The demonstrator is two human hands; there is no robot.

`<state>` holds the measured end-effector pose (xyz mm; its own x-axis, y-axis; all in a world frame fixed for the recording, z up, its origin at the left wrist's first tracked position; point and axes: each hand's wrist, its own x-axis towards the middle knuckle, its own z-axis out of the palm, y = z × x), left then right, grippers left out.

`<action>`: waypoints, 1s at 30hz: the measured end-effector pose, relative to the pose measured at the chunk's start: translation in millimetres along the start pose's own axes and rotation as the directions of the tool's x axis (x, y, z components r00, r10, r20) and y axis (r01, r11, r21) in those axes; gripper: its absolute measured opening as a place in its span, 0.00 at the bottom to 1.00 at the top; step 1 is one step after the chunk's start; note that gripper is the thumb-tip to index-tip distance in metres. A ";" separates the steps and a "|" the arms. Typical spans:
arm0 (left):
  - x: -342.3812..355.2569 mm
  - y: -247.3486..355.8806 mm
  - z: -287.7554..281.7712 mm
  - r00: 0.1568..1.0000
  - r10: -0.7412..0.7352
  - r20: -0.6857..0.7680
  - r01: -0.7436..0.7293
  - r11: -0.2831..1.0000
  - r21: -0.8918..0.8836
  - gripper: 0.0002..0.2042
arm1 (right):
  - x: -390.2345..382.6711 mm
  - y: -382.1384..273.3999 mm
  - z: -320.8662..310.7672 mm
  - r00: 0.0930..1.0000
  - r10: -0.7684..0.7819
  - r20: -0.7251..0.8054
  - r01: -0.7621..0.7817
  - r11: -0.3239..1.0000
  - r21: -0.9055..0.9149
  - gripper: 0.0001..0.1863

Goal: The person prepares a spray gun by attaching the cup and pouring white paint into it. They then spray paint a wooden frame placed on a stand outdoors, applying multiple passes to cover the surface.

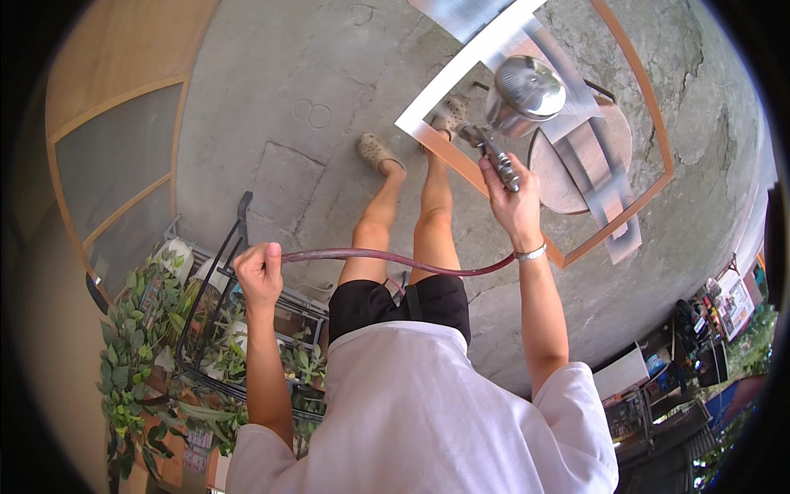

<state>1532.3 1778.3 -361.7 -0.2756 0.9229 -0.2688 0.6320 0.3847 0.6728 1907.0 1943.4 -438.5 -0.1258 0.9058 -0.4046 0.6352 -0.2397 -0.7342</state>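
My right hand is wrapped round the handle of a metal spray gun. The gun's shiny silver cup hangs over a rectangular frame. That frame is brown on most sides and white along its upper left side. My left hand is closed in a fist on a dark red hose, which sags across my thighs to my right wrist. Beneath the frame stand a round stool top and crossing strips streaked with grey.
Leafy potted plants and a black metal rack crowd my left side. A wooden-framed panel leans at the far left. Cluttered shelves and gear stand at the lower right. Cracked grey concrete forms the floor.
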 end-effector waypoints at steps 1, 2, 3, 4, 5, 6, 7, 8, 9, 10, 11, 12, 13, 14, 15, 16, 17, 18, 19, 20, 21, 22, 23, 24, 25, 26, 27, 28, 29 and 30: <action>-3.6 -4.3 -3.1 1.000 0.009 0.000 -0.009 1.000 0.002 0.23 | -9.4 -2.2 8.0 1.000 -0.011 0.026 0.011 1.000 -0.016 0.13; -7.3 -8.9 -6.4 1.000 0.018 -0.001 -0.018 1.000 0.003 0.23 | -18.3 -5.0 16.1 0.999 -0.012 0.051 0.013 1.000 -0.007 0.13; -11.4 -13.6 -10.0 1.000 0.024 0.001 -0.024 0.999 0.022 0.23 | -26.8 -8.6 23.7 0.997 -0.014 0.076 0.014 1.000 0.002 0.13; -15.8 -18.4 -13.6 1.000 0.030 0.005 -0.030 0.999 0.040 0.23 | -35.0 -12.6 28.8 0.995 -0.016 0.101 0.015 1.000 0.010 0.12; -20.3 -23.1 -16.5 1.000 0.028 0.004 -0.028 0.998 0.052 0.23 | -42.8 -16.7 31.1 0.988 -0.039 0.149 0.043 0.999 -0.024 0.12; -25.3 -28.0 -19.8 0.999 0.039 0.006 -0.040 0.997 0.059 0.23 | -52.5 -22.0 31.7 0.982 -0.048 0.185 0.045 0.999 0.022 0.12; -29.3 -32.1 -22.1 0.999 0.048 0.010 -0.049 0.997 0.058 0.23 | -62.2 -27.1 29.0 0.975 -0.029 0.220 0.018 0.999 0.050 0.11; -32.7 -36.2 -24.2 0.999 0.044 0.012 -0.045 0.997 0.056 0.23 | -70.9 -32.2 25.1 0.967 -0.011 0.253 -0.009 0.997 0.078 0.11; -36.6 -39.5 -26.8 0.999 0.022 0.023 -0.024 0.998 0.055 0.22 | -79.7 -36.8 19.8 0.962 -0.003 0.273 -0.020 0.997 0.080 0.11; -39.4 -42.8 -28.5 0.999 0.031 0.028 -0.033 0.998 0.060 0.22 | -87.5 -41.1 17.0 0.975 -0.016 0.220 -0.010 0.993 0.115 0.10; -41.0 -46.1 -29.5 0.999 0.024 0.032 -0.026 0.997 0.066 0.22 | -94.1 -44.6 14.9 0.986 -0.029 0.166 0.004 0.989 0.149 0.10; -41.4 -49.4 -29.9 0.999 0.017 0.034 -0.019 0.997 0.073 0.22 | -100.4 -47.6 12.7 0.993 -0.041 0.113 0.021 0.985 0.172 0.09; -40.9 -52.6 -29.7 0.999 0.015 0.035 -0.018 0.997 0.069 0.21 | -106.5 -49.4 7.3 0.990 0.048 0.131 -0.076 0.973 0.216 0.08; -39.8 -55.4 -28.8 0.998 -0.002 0.055 -0.002 0.998 0.062 0.21 | -112.7 -50.7 1.8 0.993 0.052 0.105 -0.076 0.968 0.239 0.08; -37.9 -57.9 -28.1 0.997 -0.019 0.077 0.014 0.998 0.057 0.21 | -118.4 -51.5 -2.1 0.995 0.077 0.062 -0.090 0.960 0.266 0.09; -34.9 -60.2 -27.3 0.994 -0.033 0.102 0.028 0.998 0.056 0.21 | -123.2 -51.2 -8.5 0.992 0.114 0.052 -0.124 0.949 0.290 0.10; -30.7 -62.2 -24.9 0.995 -0.022 0.099 0.016 0.998 0.056 0.21 | -128.2 -50.8 -15.2 0.988 0.152 0.042 -0.157 0.936 0.315 0.10; -26.5 -63.6 -23.5 0.994 -0.020 0.111 0.012 0.998 0.065 0.22 | -129.9 -49.0 -18.0 0.989 0.130 -0.064 -0.107 0.955 0.275 0.12; -22.2 -64.8 -21.7 0.992 -0.019 0.122 0.011 0.998 0.069 0.22 | -132.8 -47.4 -22.0 0.981 0.153 -0.118 -0.111 0.946 0.306 0.11; -17.3 -66.0 -19.8 0.991 -0.019 0.133 0.009 0.997 0.074 0.23 | -134.6 -45.4 -25.2 0.968 0.194 -0.160 -0.134 0.936 0.326 0.10; -11.7 -67.4 -19.0 0.991 -0.034 0.129 0.022 0.995 0.094 0.24 | -135.4 -43.0 -27.3 0.955 0.203 -0.218 -0.122 0.934 0.336 0.09; -5.5 -68.9 -18.4 0.989 -0.030 0.143 0.015 0.994 0.108 0.24 | -134.8 -40.5 -28.3 0.938 0.223 -0.267 -0.104 0.912 0.396 0.10; 0.9 -70.8 -18.3 0.988 -0.030 0.152 0.010 0.992 0.129 0.25 | -133.0 -38.0 -28.6 0.916 0.253 -0.311 -0.094 0.889 0.448 0.11; 7.2 -73.2 -18.5 0.987 -0.031 0.156 0.005 0.987 0.161 0.25 | -130.0 -35.4 -28.4 0.891 0.287 -0.351 -0.081 0.863 0.499 0.11; 13.0 -76.2 -19.4 0.976 -0.115 0.184 0.082 0.981 0.178 0.26 | -126.6 -32.3 -30.1 0.875 0.293 -0.386 -0.072 0.866 0.495 0.15; 18.2 -79.1 -22.3 0.972 -0.126 0.199 0.089 0.979 0.183 0.26 | -122.5 -29.3 -31.3 0.857 0.309 -0.413 -0.062 0.857 0.512 0.16; 23.0 -81.8 -25.2 0.967 -0.141 0.211 0.100 0.976 0.191 0.27 | -116.8 -25.6 -33.2 0.839 0.323 -0.438 -0.051 0.848 0.528 0.17; 25.3 -83.4 -30.6 0.963 -0.162 0.216 0.116 0.971 0.209 0.28 | -110.7 -21.6 -35.3 0.823 0.327 -0.464 -0.029 0.841 0.541 0.19; 26.9 -83.7 -37.4 0.954 -0.205 0.219 0.164 0.968 0.191 0.28 | -109.0 -20.5 -38.8 0.791 0.455 -0.409 -0.143 0.787 0.600 0.21; 28.0 -82.4 -44.6 0.943 -0.252 0.218 0.215 0.960 0.182 0.29 | -105.2 -17.9 -42.2 0.765 0.479 -0.430 -0.127 0.767 0.629 0.21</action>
<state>1440.2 1771.7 -393.9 -0.2617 0.7765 -0.5732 0.6790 0.5702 0.4624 1941.1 1867.2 -359.8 0.5363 0.7282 -0.4268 0.0239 -0.5186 -0.8547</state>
